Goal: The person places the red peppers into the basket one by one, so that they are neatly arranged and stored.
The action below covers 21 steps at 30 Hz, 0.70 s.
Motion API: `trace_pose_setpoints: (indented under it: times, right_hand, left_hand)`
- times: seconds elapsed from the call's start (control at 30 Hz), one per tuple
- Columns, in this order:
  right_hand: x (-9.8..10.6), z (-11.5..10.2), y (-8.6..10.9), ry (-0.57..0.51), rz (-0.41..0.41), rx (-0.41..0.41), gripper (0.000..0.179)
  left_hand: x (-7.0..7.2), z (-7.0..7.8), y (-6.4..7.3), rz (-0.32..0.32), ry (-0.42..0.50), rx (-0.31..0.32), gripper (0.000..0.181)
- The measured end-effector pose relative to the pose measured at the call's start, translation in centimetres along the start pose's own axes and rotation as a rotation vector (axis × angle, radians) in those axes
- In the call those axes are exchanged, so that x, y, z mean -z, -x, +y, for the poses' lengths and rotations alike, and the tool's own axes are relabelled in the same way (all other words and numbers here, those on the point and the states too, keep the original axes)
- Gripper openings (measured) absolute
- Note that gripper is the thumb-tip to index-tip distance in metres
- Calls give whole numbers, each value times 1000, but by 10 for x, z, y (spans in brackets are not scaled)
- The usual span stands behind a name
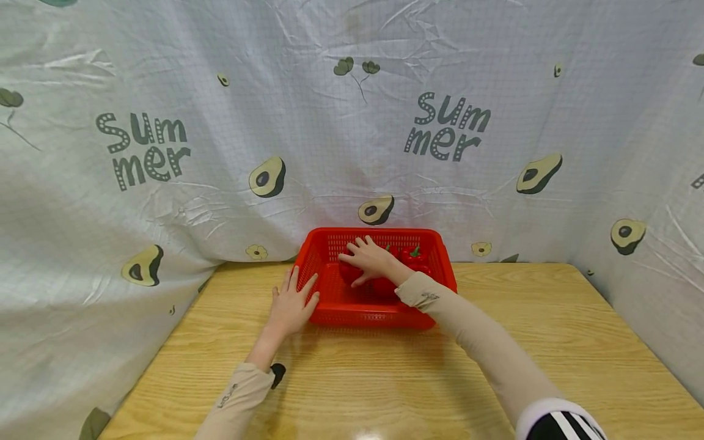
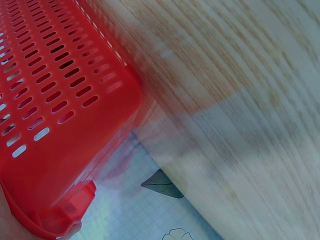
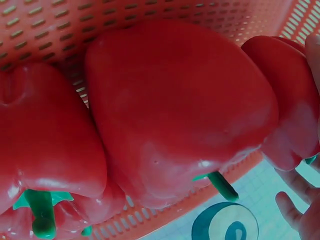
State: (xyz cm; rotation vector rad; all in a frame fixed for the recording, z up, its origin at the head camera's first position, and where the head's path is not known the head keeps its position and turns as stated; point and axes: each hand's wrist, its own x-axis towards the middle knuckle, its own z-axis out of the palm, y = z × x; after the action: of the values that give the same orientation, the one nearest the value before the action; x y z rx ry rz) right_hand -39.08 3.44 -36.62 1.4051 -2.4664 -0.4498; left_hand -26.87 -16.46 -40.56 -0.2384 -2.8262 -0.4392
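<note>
A red plastic basket with slotted walls stands at the back of the table, several red bell peppers with green stems inside it. At its left side, my left hand rests with spread, straight fingers against the rim; in the left wrist view only a bit of that hand shows by the basket's rim. My right hand reaches into the basket and holds a red bell pepper, thumb on one side and fingers on the other. Beside it, a large bell pepper fills the middle of the right wrist view.
The basket sits on a wood-grain table, near its back edge. Close behind hangs a pale sheet printed with avocados and lettering, which also runs along both sides. My right forearm passes over the basket's right front corner.
</note>
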Motion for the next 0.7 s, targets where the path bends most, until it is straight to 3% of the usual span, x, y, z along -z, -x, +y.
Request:
trace_pose_setpoints:
  times: [0.23, 0.7]
  right_hand:
    - [-8, -1, -5, 25, -88, 16, 72]
    - [-18, -8, -2, 136, -137, 80, 74]
  left_hand:
    - [-1, -1, -1, 8, -1, -7, 45]
    - [-2, -3, 0, 5, -7, -17, 45]
